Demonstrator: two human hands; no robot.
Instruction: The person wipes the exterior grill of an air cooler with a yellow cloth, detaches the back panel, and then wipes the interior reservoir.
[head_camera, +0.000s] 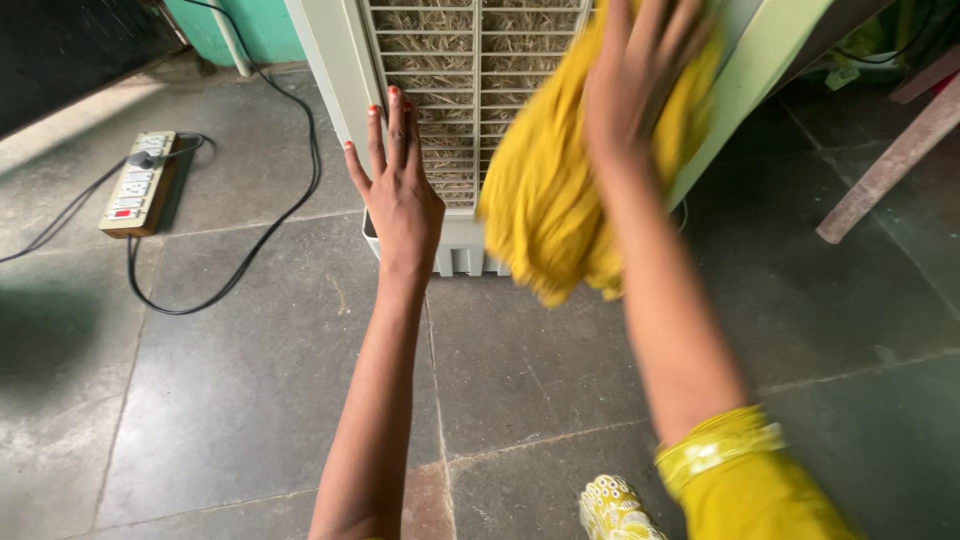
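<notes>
A white air cooler (330, 70) with a slatted grille (450, 90) and straw-like padding behind it stands on the stone floor ahead of me. My left hand (397, 190) rests flat against the cooler's lower left front, fingers straight and together, holding nothing. My right hand (640, 70) is raised higher and presses a yellow cloth (545, 200) against the grille. The cloth hangs down in folds to near the cooler's base. The image is blurred around the right hand.
A power strip (140, 183) with a plug in it lies on the floor at left, and black cables (290, 200) loop from it toward the cooler. A wooden leg (885, 170) slants at the right. Grey stone slabs (250, 380) cover the floor.
</notes>
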